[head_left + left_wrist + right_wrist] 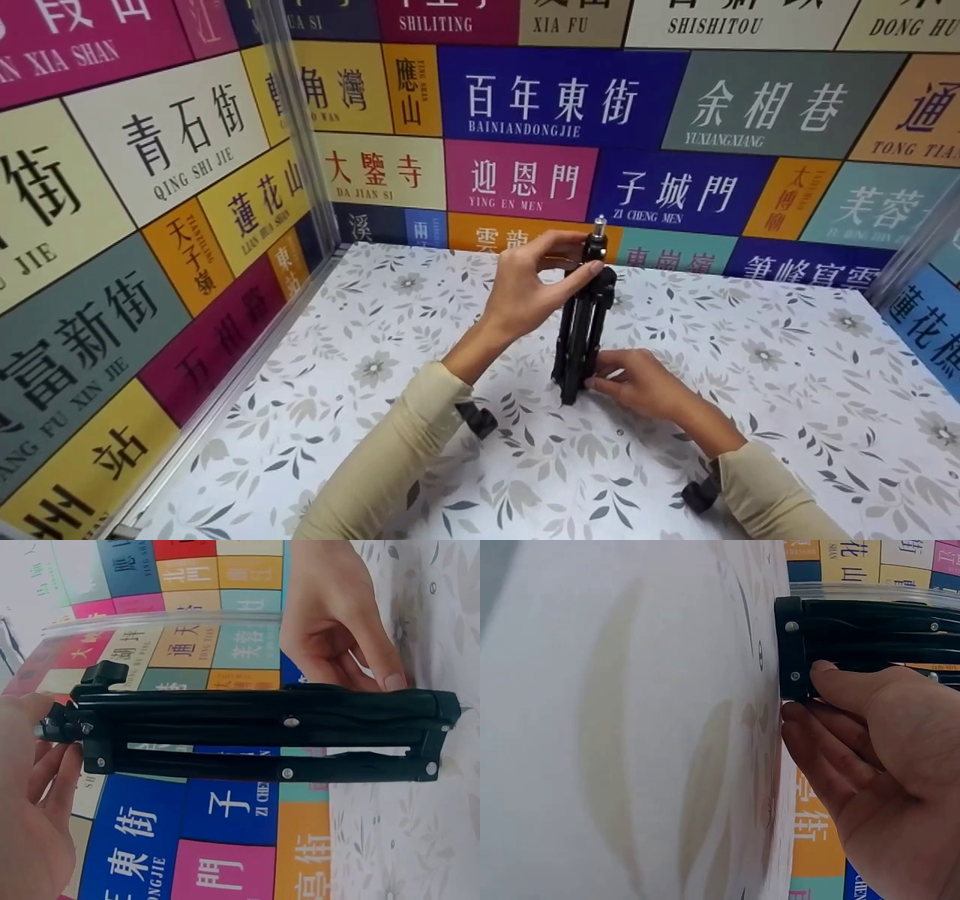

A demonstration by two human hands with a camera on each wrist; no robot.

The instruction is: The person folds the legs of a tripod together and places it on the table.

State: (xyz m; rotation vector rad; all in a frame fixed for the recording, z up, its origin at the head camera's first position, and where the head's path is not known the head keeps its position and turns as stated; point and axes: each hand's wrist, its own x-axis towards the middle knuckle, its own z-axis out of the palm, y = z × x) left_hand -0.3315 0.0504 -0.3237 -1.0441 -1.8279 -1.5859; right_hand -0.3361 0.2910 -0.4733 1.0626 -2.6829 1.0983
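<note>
A black folded tripod [581, 330] stands upright on the table, its legs close together and a silver screw tip at its top. Near that top, my left hand [525, 285] pinches the tripod between thumb and fingers. My right hand [637, 382] is low down by the feet, where its thumb and fingers pinch one leg. In the right wrist view the right thumb lies on the leg [870, 634] near its lower end. A black knob [105, 673] sticks out by the tripod's upper end in the left wrist view.
The table [360, 435] has a white cloth with grey leaves and flowers. Behind it rises a wall [555, 97] of coloured panels with Chinese lettering, and another such wall [180, 112] stands on the left. Black wrist straps [478, 418] show on both sleeves.
</note>
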